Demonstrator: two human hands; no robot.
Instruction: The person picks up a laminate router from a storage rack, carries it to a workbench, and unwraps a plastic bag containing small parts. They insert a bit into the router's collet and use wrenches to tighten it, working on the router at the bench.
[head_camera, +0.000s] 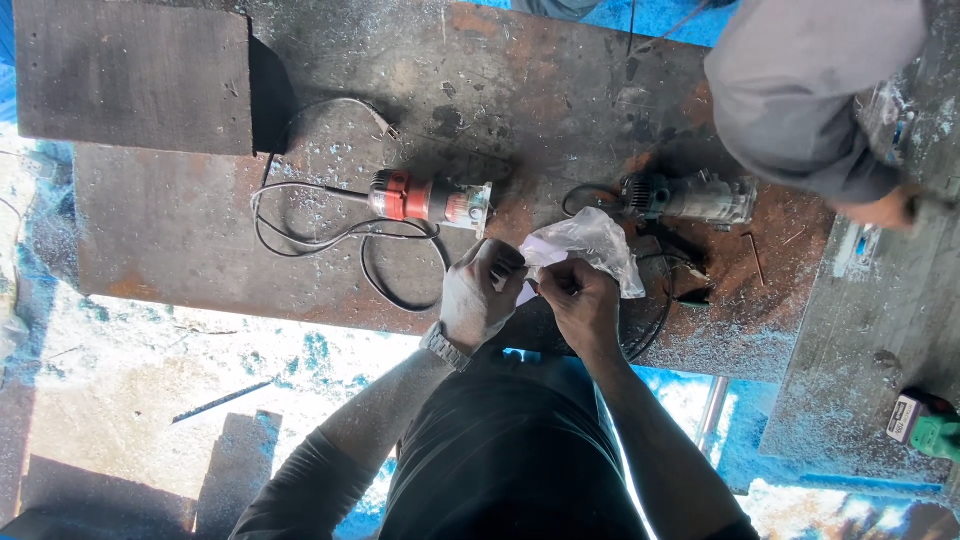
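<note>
Where the rusty bench (180, 240) begins on the left, a dark flat block (130, 75) lies on its far corner, and pale dust covers the floor (100, 390) below, where a thin dark strip (222, 400) lies. Further along, a black cord (320, 235) loops over the bench top and runs into a red power tool (430, 200) lying on its side. Just in front of that tool, the left hand (478, 295) is closed, its dusty fingers pinching the near edge of a crumpled clear plastic bag (590, 245); a metal watch (445, 347) sits on the wrist. Touching it, the right hand (578, 300) is also curled shut on the same bag, thumb and fingers gripping the plastic from the other side. The bag is held up between both hands just above the bench's near edge, its loose end spreading away from the person. Behind the bag, a second grey power tool (690, 198) rests on the bench with its own cord curling beside it. Above it, another person's grey sleeve (800, 90) leans in from the top right, the hand (885, 208) near a paler board (880, 320). At the far right, a green and white tool (925, 422) lies on that board.
</note>
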